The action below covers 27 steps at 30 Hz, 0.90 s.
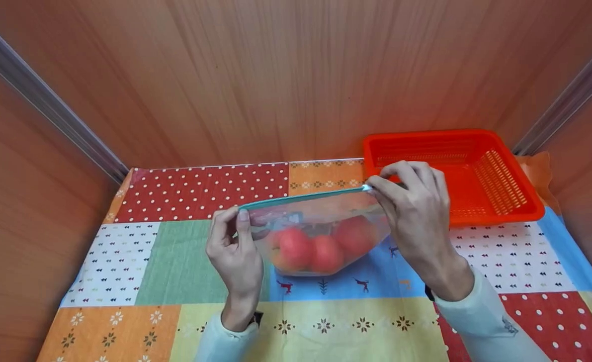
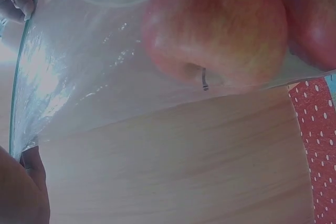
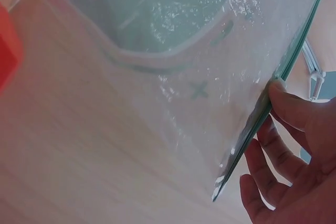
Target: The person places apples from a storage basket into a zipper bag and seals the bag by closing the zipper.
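Note:
A clear zip bag [image 1: 321,207] with a green zip strip [image 1: 301,199] hangs between my two hands above the cloth. Red apples [image 1: 296,246] rest in its bottom; in the left wrist view, one apple [image 2: 215,30] shows its stem through the plastic. My left hand [image 1: 238,264] pinches the bag's left top corner between thumb and fingers. Farther right along the strip, my right hand [image 1: 419,216] pinches the zip at a small white slider [image 1: 366,187]. A free end of the strip extends past the right thumb [image 3: 294,106] in the right wrist view.
An orange-red plastic basket [image 1: 497,186] with slotted sides stands at the back right, just behind my right hand. Patchwork cloth [image 1: 200,266] covers the table. Wood-grain panels [image 1: 275,80] enclose the back and both sides.

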Each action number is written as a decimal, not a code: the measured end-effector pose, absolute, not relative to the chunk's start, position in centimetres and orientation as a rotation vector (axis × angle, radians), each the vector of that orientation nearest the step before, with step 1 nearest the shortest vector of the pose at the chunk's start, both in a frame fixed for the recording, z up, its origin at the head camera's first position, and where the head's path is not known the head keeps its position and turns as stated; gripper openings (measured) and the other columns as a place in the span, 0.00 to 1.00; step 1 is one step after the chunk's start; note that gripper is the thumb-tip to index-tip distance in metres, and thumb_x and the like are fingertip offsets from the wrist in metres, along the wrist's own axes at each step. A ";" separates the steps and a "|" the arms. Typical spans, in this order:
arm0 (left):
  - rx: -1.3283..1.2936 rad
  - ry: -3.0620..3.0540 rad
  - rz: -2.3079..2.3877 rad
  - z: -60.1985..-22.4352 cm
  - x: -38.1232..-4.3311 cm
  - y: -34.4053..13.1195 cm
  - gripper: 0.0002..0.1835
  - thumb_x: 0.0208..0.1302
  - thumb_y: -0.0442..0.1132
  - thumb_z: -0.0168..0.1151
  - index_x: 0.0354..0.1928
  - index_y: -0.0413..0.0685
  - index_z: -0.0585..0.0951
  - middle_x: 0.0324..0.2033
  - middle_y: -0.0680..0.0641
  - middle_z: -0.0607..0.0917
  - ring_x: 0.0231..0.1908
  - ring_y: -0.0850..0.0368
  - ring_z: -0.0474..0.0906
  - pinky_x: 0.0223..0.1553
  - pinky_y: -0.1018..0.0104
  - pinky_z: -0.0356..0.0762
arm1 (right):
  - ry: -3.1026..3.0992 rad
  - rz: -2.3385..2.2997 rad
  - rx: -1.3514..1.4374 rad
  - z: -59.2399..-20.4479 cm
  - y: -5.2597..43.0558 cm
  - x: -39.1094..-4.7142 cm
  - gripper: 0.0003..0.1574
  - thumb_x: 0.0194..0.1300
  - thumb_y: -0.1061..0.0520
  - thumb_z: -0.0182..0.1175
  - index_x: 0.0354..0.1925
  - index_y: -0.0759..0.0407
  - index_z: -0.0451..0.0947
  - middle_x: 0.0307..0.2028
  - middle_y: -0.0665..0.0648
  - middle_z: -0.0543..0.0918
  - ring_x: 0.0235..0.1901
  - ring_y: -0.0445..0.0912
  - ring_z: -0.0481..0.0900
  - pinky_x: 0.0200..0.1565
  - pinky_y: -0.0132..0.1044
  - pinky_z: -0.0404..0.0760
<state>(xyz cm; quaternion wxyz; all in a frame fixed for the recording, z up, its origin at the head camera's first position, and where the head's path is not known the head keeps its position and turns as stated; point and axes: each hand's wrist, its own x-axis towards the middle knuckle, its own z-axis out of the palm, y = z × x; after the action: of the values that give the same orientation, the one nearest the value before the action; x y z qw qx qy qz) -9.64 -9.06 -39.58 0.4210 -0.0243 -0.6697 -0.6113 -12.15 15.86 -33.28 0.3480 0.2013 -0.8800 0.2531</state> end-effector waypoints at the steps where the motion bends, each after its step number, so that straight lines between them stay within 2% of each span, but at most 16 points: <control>1: -0.057 -1.678 -1.527 -39.6 -9.6 -9.1 0.06 0.72 0.20 0.59 0.46 0.27 0.82 0.34 0.40 0.80 0.35 0.58 0.85 0.33 0.69 0.87 | -2.280 0.661 0.518 -33.3 16.0 -12.1 0.10 0.64 0.62 0.74 0.45 0.59 0.92 0.42 0.61 0.84 0.49 0.60 0.77 0.54 0.59 0.72; 14: -0.077 -1.671 -1.533 -39.7 -9.5 -9.2 0.05 0.72 0.19 0.58 0.46 0.25 0.81 0.33 0.38 0.80 0.34 0.59 0.85 0.32 0.69 0.87 | -2.267 0.689 0.458 -33.0 18.2 -11.6 0.13 0.62 0.66 0.74 0.46 0.60 0.92 0.41 0.62 0.85 0.48 0.60 0.78 0.55 0.60 0.70; 27: -0.078 -1.656 -1.563 -40.0 -9.4 -9.4 0.04 0.73 0.20 0.57 0.44 0.25 0.80 0.32 0.42 0.78 0.32 0.59 0.84 0.32 0.68 0.88 | -2.291 0.678 0.388 -33.1 20.0 -11.1 0.16 0.61 0.66 0.75 0.49 0.62 0.91 0.43 0.64 0.85 0.47 0.62 0.78 0.54 0.61 0.70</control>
<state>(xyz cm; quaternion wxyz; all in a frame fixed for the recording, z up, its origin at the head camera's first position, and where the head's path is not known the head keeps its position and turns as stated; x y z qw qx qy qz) -9.39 -9.39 -40.03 0.4181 -0.0311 -0.6602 -0.6231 -11.12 19.96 -33.12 0.3527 0.1498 -0.8857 0.2621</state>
